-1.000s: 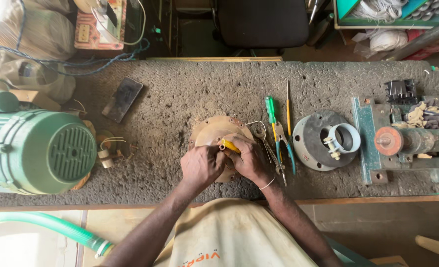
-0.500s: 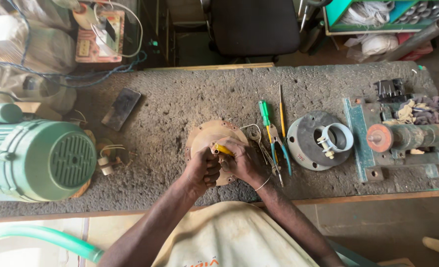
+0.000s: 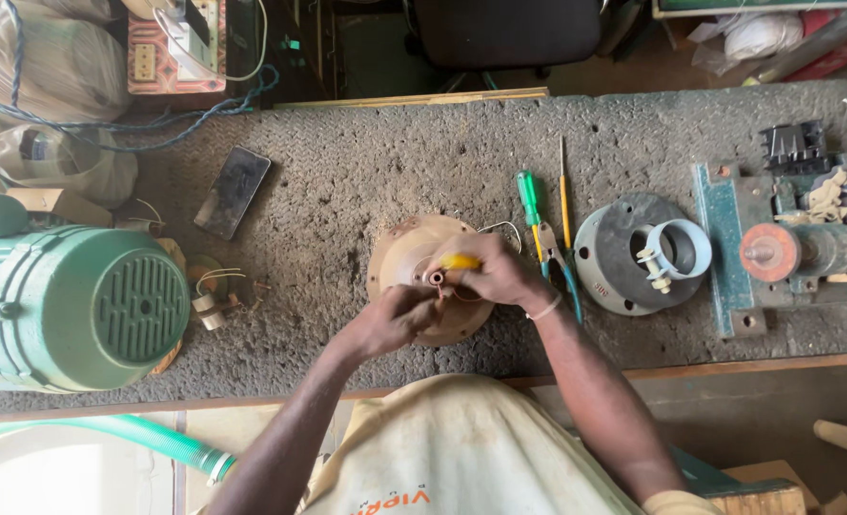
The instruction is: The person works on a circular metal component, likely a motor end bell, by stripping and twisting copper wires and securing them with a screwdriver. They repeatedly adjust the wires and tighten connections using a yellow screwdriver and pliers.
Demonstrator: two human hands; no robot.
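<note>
Both hands work at 1 round tan motor cover (image 3: 406, 262) lying near the front edge of the workbench (image 3: 366, 172), about mid-length. The right hand (image 3: 495, 272) is closed on 1 yellow-handled tool (image 3: 461, 260); the left hand (image 3: 395, 319) pinches at the cover's centre hub. Right of them lie 2 screwdrivers, 1 pair of pliers (image 3: 549, 250) and 1 grey flange (image 3: 623, 253) holding 1 pale ring (image 3: 681, 248). 1 green motor (image 3: 71, 305) sits at the left end, 1 phone (image 3: 233, 191) behind it. The bench top is rough grey carpet.
</note>
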